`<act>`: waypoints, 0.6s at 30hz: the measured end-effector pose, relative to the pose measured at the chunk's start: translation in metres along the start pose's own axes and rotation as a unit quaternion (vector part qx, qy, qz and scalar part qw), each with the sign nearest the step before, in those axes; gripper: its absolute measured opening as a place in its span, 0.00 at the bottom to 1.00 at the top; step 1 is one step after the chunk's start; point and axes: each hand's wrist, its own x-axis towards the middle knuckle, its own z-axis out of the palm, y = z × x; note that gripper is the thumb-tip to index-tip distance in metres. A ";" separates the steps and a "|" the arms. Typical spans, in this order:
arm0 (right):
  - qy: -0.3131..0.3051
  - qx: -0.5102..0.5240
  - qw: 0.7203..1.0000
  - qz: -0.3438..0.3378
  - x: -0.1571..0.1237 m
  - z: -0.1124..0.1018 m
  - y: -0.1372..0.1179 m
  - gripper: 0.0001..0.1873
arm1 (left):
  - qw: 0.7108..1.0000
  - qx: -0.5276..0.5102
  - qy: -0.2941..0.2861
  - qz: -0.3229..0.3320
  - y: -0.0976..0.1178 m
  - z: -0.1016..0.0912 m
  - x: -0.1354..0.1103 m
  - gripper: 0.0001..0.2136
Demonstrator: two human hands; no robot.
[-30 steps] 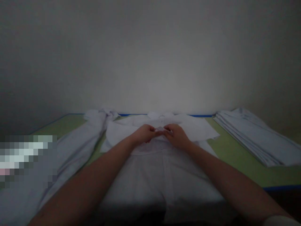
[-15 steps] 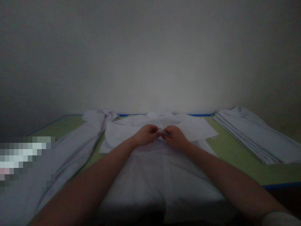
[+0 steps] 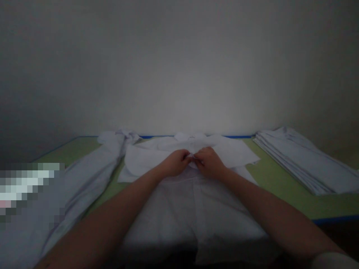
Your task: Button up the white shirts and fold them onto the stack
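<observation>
A white shirt [image 3: 179,213] lies flat on the green table [image 3: 280,190], its collar at the far side near the wall. My left hand [image 3: 176,162] and my right hand [image 3: 209,160] meet at the shirt's front just below the collar. Both hands are closed, fingertips pinched on the fabric of the front placket. Whether they pinch a button is too small to tell. My forearms stretch across the lower part of the shirt.
A stack of folded white garments [image 3: 305,160] lies at the right. A heap of loose white cloth [image 3: 81,183] runs along the left. A pale wall stands right behind the table. A blue edge strip [image 3: 333,219] marks the table's near right edge.
Both hands have stayed at the same spot on the shirt front. The fingers have drawn a little closer together and shifted slightly toward the collar.
</observation>
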 end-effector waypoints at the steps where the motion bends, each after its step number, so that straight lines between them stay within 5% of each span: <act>1: -0.002 -0.002 1.000 -0.003 0.000 0.000 -0.001 0.06 | 1.000 0.000 -0.001 0.000 0.000 0.001 -0.001 0.13; 9: -0.031 -0.009 0.999 -0.007 -0.004 0.007 -0.003 0.09 | 1.000 0.020 0.014 0.004 -0.002 0.006 -0.009 0.12; 18: -0.042 0.051 0.998 -0.018 -0.009 0.013 0.001 0.16 | 0.998 -0.038 -0.054 -0.001 -0.004 -0.006 -0.018 0.13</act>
